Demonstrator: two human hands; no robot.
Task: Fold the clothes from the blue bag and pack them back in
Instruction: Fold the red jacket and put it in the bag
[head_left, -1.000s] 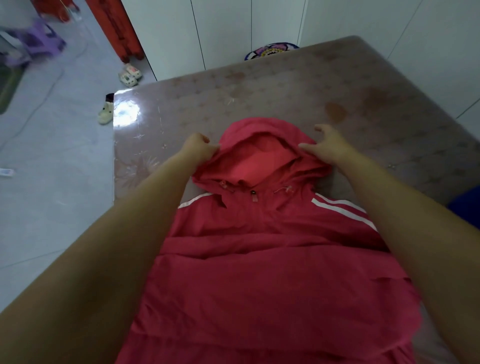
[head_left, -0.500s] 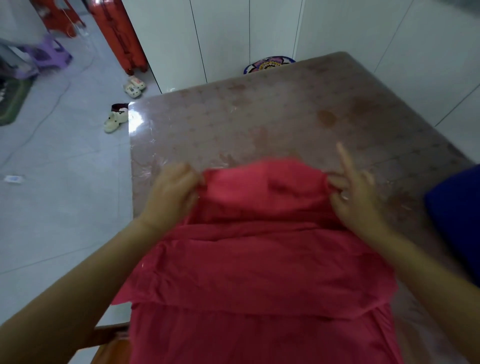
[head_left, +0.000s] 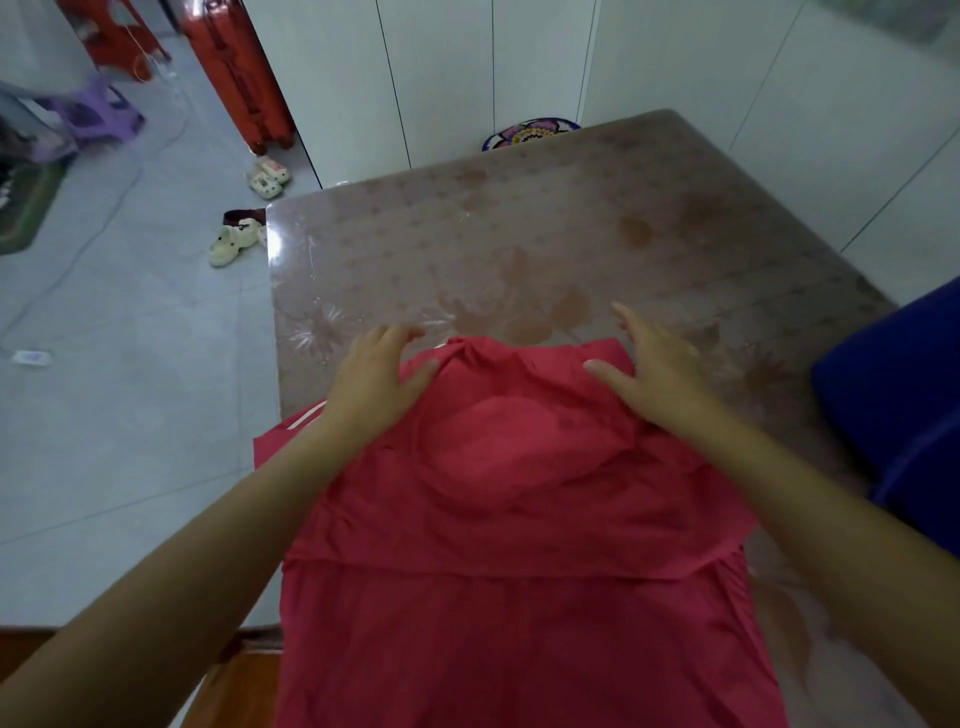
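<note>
A glossy floral-covered table (head_left: 519, 234) stands by white cabinet doors (head_left: 441, 78) on a pale tiled floor (head_left: 130, 364), slippers (head_left: 234, 244) nearby.

No writing, number or brand mark can be read anywhere. The jacket (head_left: 519, 493) shows only plain white stripes (head_left: 307, 417) at its left edge. The small white item (head_left: 32, 357) on the floor (head_left: 130, 415) is too blurred to tell whether it bears print.

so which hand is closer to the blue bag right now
Right. The right hand rests on the far right corner of the red jacket, the side facing the blue bag, not touching it. The left hand rests on the far left corner, farther away.
</note>
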